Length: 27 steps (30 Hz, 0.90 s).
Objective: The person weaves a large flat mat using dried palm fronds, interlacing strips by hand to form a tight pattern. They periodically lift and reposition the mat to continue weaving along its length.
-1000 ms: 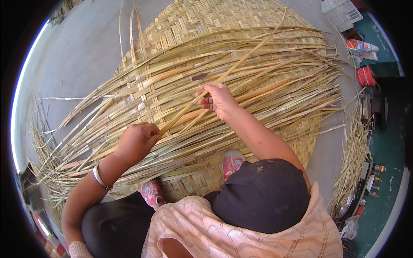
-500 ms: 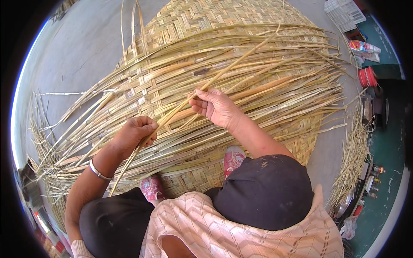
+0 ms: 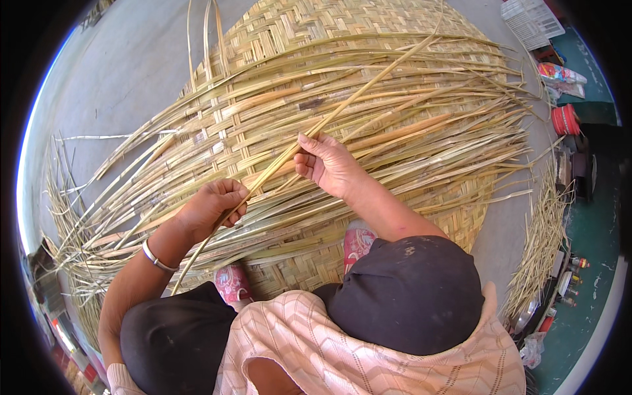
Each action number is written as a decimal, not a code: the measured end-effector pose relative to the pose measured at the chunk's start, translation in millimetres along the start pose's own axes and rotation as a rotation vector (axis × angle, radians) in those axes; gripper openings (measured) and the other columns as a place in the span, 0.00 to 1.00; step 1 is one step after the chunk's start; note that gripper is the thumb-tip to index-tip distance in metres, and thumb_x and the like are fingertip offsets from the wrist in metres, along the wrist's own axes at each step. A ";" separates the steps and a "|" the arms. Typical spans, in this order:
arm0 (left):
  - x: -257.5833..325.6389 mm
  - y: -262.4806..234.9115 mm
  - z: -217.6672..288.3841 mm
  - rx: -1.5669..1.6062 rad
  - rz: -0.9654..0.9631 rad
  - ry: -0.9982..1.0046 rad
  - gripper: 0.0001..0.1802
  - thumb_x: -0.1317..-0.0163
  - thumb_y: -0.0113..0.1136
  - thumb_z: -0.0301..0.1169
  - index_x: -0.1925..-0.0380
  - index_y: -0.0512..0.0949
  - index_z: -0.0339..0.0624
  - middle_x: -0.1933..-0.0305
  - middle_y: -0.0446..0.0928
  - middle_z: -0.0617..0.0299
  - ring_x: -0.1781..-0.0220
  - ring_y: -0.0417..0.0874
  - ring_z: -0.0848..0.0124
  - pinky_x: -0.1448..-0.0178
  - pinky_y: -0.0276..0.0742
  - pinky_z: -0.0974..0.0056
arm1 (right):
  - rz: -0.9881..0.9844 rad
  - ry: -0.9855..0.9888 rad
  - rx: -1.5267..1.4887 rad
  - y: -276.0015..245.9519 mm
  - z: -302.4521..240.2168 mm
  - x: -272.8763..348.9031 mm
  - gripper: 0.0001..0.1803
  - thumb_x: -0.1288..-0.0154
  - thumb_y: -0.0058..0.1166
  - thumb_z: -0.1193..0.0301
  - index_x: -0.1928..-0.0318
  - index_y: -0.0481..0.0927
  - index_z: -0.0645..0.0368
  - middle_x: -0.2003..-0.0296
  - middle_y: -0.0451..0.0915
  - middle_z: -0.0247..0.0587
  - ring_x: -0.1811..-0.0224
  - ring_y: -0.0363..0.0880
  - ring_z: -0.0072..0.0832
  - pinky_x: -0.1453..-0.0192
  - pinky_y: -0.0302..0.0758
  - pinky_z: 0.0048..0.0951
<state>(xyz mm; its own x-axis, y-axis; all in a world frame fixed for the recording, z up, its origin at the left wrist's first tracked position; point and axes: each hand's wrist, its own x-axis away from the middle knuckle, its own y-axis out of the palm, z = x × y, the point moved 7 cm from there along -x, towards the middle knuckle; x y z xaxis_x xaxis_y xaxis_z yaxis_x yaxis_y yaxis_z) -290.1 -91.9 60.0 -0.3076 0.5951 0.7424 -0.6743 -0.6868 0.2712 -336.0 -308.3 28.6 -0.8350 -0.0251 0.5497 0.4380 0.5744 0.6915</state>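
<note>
"Where's the long strip (image 3: 275, 168)?"
"Slanting over the loose strips (image 3: 434, 155) on the woven mat (image 3: 375, 16)."
"How is it held?"
"Left hand (image 3: 212, 209) pinched on its lower part, right hand (image 3: 329, 164) pinched farther up, the two apart."

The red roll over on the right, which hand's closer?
Right. The right hand is to the left of the red roll and a little lower in the picture; the left hand is farther left and lower.

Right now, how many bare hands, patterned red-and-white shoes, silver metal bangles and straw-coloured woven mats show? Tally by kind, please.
Left hand, right hand: 2
Left shoe, right shoe: 2
Silver bangle: 1
Woven mat: 1
Total: 6
</note>
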 end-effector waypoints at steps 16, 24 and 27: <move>-9.8 -0.5 16.2 -0.703 0.110 0.215 0.12 0.41 0.70 0.34 0.72 0.80 0.36 0.77 0.79 0.63 0.73 0.77 0.76 0.67 0.74 0.66 | 0.122 -0.296 0.526 10.4 -20.6 7.2 0.17 0.32 0.61 0.58 0.63 0.73 0.58 0.76 0.78 0.32 0.79 0.77 0.16 0.78 0.75 0.19; -14.8 -40.6 -7.8 -0.910 0.224 0.096 0.16 0.44 0.71 0.40 0.63 0.86 0.39 0.71 0.84 0.55 0.69 0.82 0.67 0.58 0.78 0.61 | 0.383 -0.531 0.770 -8.7 -84.8 -0.7 0.18 0.27 0.53 0.55 0.65 0.75 0.58 0.72 0.80 0.35 0.74 0.77 0.18 0.71 0.76 0.24; -14.4 -48.2 -29.8 -0.917 0.162 0.039 0.16 0.44 0.71 0.41 0.65 0.86 0.39 0.69 0.84 0.54 0.65 0.83 0.65 0.55 0.78 0.60 | 0.448 -0.392 0.526 -44.1 -90.6 -15.4 0.13 0.28 0.54 0.60 0.59 0.74 0.57 0.63 0.80 0.38 0.67 0.80 0.24 0.67 0.80 0.27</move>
<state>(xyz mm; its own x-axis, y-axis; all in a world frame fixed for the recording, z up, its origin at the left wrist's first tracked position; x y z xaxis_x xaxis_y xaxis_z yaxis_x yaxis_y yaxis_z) -273.1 -55.0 18.0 -0.4552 0.5462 0.7031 -0.8829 -0.1749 -0.4357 -312.2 -407.3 32.0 -0.7157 0.5334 0.4509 0.6269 0.7752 0.0780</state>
